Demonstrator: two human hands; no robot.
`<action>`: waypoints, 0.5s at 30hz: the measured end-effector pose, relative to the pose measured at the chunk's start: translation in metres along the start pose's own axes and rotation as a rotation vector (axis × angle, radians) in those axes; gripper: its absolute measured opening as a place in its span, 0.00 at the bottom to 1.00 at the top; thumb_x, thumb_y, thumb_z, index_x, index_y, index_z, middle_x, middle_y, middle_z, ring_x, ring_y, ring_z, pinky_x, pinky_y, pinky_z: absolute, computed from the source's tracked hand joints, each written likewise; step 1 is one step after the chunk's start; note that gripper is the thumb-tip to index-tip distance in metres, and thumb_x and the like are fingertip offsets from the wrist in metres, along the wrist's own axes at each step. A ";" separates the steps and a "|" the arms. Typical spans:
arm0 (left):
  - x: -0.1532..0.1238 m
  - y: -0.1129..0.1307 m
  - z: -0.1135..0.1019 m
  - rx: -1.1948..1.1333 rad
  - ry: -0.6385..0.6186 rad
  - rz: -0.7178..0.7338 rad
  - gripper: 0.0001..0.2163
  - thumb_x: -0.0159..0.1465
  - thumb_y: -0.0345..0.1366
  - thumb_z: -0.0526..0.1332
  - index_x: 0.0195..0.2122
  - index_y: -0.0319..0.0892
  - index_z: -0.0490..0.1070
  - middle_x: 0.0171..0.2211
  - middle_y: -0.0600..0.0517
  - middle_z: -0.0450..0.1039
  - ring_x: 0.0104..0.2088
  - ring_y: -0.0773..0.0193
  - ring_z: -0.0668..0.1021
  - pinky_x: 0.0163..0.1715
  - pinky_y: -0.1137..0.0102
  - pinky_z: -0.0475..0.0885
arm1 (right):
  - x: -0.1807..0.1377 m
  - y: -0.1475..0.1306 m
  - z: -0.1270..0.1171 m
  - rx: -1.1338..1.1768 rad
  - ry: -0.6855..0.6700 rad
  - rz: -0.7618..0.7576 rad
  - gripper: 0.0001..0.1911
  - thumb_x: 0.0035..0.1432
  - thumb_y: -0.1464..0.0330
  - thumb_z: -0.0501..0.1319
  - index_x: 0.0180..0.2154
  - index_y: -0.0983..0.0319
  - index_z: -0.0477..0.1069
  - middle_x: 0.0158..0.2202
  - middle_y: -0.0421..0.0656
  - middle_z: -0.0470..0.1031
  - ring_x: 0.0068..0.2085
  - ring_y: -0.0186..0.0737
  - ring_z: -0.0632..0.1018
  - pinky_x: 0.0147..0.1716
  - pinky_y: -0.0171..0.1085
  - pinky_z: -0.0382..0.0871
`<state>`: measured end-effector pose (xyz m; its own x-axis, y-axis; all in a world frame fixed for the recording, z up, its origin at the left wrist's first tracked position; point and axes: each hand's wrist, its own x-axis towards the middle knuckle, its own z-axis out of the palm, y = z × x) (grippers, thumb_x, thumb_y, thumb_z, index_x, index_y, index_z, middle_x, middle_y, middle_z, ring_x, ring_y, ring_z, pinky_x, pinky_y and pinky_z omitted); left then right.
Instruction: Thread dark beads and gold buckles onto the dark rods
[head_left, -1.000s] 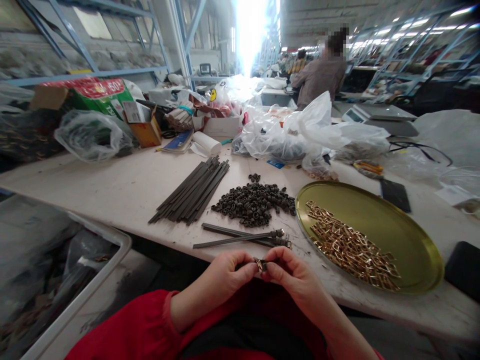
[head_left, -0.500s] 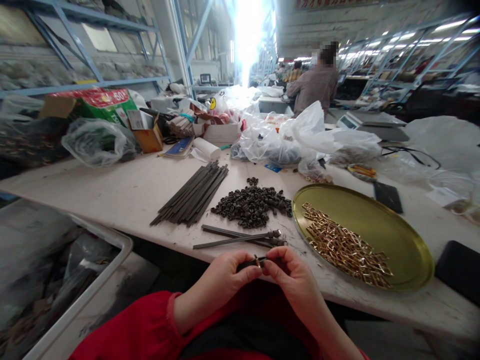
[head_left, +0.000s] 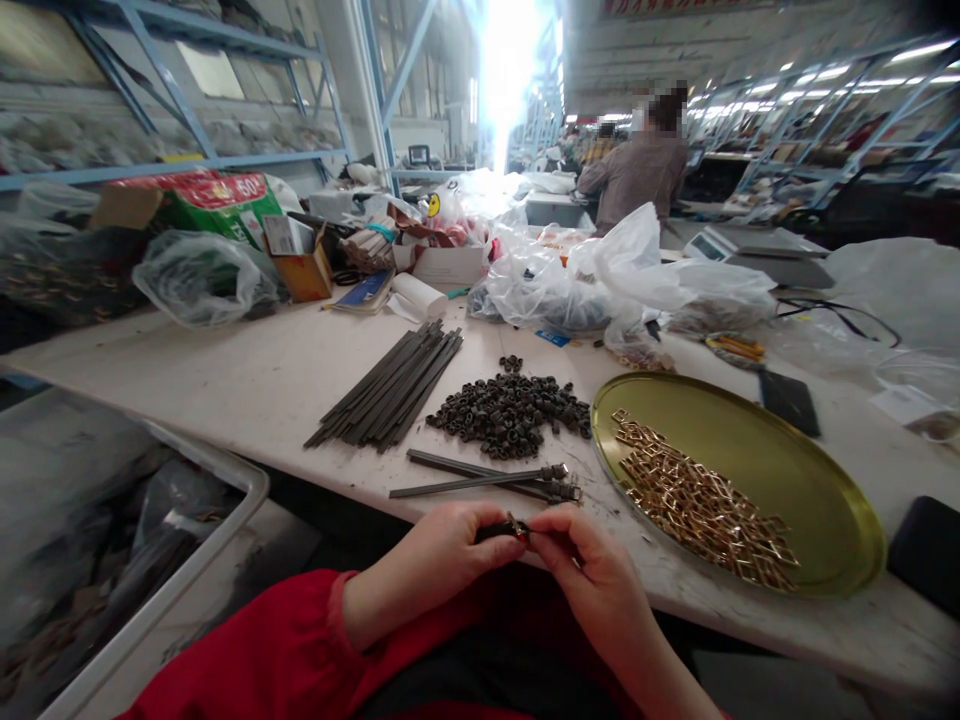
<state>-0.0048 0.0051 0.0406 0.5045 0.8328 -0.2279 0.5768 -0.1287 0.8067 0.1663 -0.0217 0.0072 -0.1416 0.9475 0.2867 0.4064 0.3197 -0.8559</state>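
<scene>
At the table's front edge, my left hand (head_left: 439, 560) is closed on a dark strap (head_left: 491, 532) with a gold buckle (head_left: 516, 524) at its end. My right hand (head_left: 589, 560) pinches at the buckle end, its thumb and fingertips touching the left fingertips. Just beyond my hands lie a few dark straps (head_left: 457, 483) fitted with buckles. Behind them is a heap of small black strap loops (head_left: 510, 415). A bundle of plain straps (head_left: 386, 388) lies to its left. Gold rectangular buckles (head_left: 697, 500) are piled in an oval gold tray (head_left: 817, 490) on the right.
Clear plastic bags (head_left: 562, 285), a white box (head_left: 450, 264) and a scale (head_left: 757, 255) line the back. A dark phone-like slab (head_left: 789, 402) sits behind the tray. A white bin (head_left: 225, 490) stands lower left. A person (head_left: 637, 175) is in the background.
The right fingers have drawn in closer around the buckle end, and the buckle has tilted slightly. The whole view has shifted a little; the table items look undisturbed.
</scene>
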 end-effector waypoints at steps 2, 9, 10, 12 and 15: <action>0.001 0.000 -0.001 0.014 0.012 0.005 0.10 0.61 0.40 0.55 0.34 0.41 0.72 0.29 0.56 0.74 0.29 0.65 0.72 0.29 0.75 0.61 | -0.001 0.002 0.003 -0.040 0.035 -0.048 0.04 0.57 0.69 0.57 0.33 0.58 0.70 0.29 0.41 0.74 0.31 0.39 0.75 0.29 0.34 0.70; 0.005 0.000 0.007 0.114 0.098 -0.069 0.06 0.59 0.36 0.55 0.32 0.41 0.69 0.29 0.53 0.73 0.30 0.64 0.72 0.27 0.74 0.61 | -0.006 0.010 0.016 -0.107 0.153 -0.022 0.07 0.57 0.64 0.58 0.37 0.58 0.69 0.32 0.42 0.77 0.33 0.40 0.78 0.31 0.36 0.74; 0.006 0.000 0.007 0.110 0.098 -0.069 0.05 0.59 0.35 0.55 0.32 0.41 0.69 0.30 0.52 0.73 0.31 0.63 0.73 0.28 0.74 0.62 | -0.006 0.011 0.017 -0.129 0.155 -0.036 0.07 0.57 0.64 0.57 0.37 0.58 0.69 0.33 0.43 0.77 0.33 0.40 0.78 0.31 0.36 0.74; 0.007 0.000 0.007 0.084 0.093 -0.061 0.06 0.60 0.34 0.53 0.34 0.41 0.68 0.32 0.51 0.73 0.33 0.63 0.73 0.31 0.73 0.63 | -0.006 0.015 0.019 -0.203 0.156 -0.096 0.08 0.59 0.66 0.55 0.39 0.58 0.70 0.34 0.44 0.78 0.36 0.42 0.78 0.33 0.38 0.74; 0.008 0.001 0.005 0.050 0.102 -0.070 0.07 0.61 0.35 0.52 0.36 0.40 0.67 0.35 0.50 0.73 0.34 0.62 0.73 0.32 0.72 0.63 | -0.005 0.020 0.021 -0.340 0.175 -0.210 0.12 0.60 0.70 0.52 0.44 0.59 0.68 0.37 0.46 0.78 0.38 0.44 0.79 0.36 0.41 0.74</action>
<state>0.0033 0.0086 0.0369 0.3953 0.8908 -0.2241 0.6406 -0.0926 0.7622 0.1559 -0.0202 -0.0207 -0.1103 0.8388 0.5331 0.6634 0.4615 -0.5890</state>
